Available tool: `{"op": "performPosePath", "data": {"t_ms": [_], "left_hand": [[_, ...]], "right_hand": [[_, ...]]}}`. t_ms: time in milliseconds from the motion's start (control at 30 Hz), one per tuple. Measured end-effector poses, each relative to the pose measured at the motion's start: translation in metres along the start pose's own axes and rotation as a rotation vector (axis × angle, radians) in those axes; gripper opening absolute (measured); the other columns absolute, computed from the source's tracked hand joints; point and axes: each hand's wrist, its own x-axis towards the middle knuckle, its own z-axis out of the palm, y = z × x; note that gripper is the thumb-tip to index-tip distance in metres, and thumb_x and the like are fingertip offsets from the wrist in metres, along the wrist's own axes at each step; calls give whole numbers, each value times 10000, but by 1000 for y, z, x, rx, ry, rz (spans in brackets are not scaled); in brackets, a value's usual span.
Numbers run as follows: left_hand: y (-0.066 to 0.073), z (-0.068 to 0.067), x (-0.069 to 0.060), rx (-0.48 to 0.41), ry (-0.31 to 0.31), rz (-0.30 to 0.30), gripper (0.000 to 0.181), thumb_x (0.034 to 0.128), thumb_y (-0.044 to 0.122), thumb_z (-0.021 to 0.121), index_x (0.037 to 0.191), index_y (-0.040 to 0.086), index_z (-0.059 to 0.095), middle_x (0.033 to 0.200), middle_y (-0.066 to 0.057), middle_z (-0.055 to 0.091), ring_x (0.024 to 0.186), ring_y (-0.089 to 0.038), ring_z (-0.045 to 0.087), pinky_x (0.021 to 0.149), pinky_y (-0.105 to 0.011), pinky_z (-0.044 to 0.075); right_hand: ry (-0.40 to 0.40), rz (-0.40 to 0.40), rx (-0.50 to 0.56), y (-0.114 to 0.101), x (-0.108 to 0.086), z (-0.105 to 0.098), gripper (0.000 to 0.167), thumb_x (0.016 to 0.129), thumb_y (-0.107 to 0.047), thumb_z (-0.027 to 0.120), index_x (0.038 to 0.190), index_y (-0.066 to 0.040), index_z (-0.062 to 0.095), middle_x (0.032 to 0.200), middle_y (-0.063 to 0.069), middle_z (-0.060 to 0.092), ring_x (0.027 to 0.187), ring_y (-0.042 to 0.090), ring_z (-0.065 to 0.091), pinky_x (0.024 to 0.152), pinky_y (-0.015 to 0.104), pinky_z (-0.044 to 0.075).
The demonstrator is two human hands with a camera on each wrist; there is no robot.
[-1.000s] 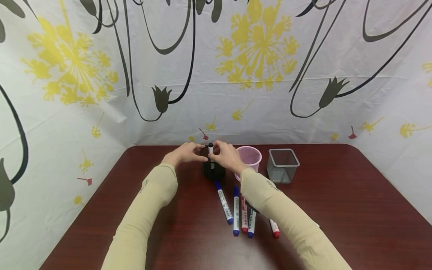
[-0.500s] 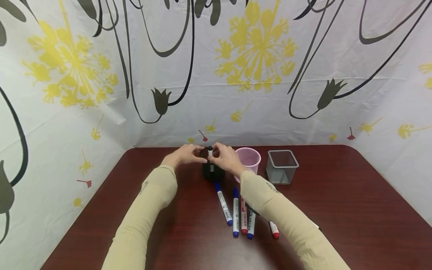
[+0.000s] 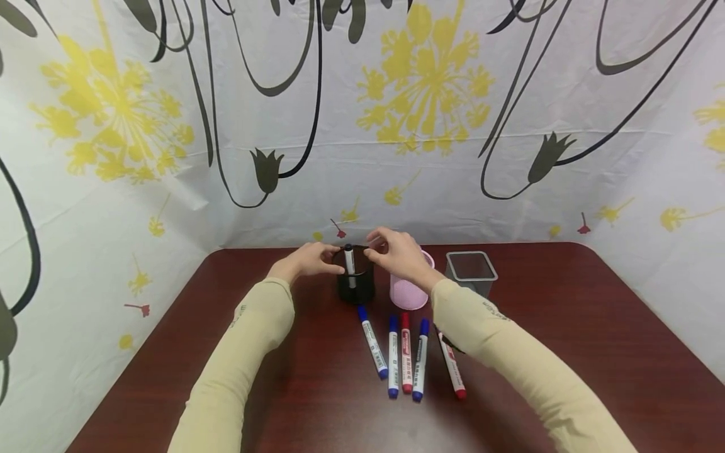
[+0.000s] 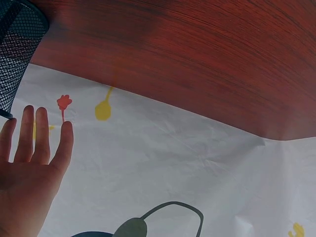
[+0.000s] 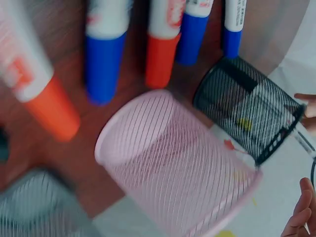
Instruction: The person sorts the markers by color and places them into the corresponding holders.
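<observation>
A black mesh cup (image 3: 355,290) stands near the table's back edge, with a black-capped white marker (image 3: 350,260) upright inside it. My left hand (image 3: 308,259) is at the cup's left rim, fingers relaxed; in the left wrist view the fingers (image 4: 42,136) are extended, one fingertip at the rim of the mesh cup (image 4: 17,49). My right hand (image 3: 401,253) hovers just right of the cup, above the pink mesh cup (image 3: 409,294), holding nothing. In the right wrist view its fingers (image 5: 302,210) are apart from the marker (image 5: 304,139) in the black cup (image 5: 247,108).
Several blue- and red-capped markers lie on the table (image 3: 317,390) in front of the cups, among them a red one (image 3: 406,358) and a blue one (image 3: 372,346). A grey square mesh holder (image 3: 471,267) stands to the right of the pink cup. A patterned cloth hangs behind.
My right hand has let go of the black-capped marker and moved right, over the pink cup. The marker leans slightly left inside the black cup. My left hand has stayed at the rim.
</observation>
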Motion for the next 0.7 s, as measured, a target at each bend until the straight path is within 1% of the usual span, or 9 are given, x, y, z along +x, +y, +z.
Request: {"op": "performPosePath", "data": {"t_ms": [167,300,500,700], "left_hand": [[1,-2,-1,15,9,14,638,788,381,639,1309,76,431,1181,-151,519,1102,-260,453,906,-380,344],[0,-2,-1,22,14,26,635,786,375,643,1304,70,437,1175,-151,526,1098,-257,457,911,-375,339],[-2,-1,-1,21,14,24,633,785,377,644,1298,64,445,1169,-149,530,1091,-250,462,910,-377,340],[0,0,-1,9,2,9,635,787,383,641,1309,88,433,1183,-142,517,1104,-252,449,910,-383,339]], "right_hand": [[20,-134,-119,5,-13,-22,202,817,-258,619,970,-127,619,875,-3,627,721,139,551,608,320,430],[12,-215,-214,11,-28,-35,173,810,-253,622,937,-137,637,838,-18,599,729,136,526,586,307,420],[-13,-342,-301,20,-52,-50,169,782,-217,653,919,-120,644,792,-38,566,709,118,506,566,275,418],[4,-480,-375,32,-71,-60,162,740,-192,675,888,-135,641,754,-37,551,638,78,449,481,234,371]]}}
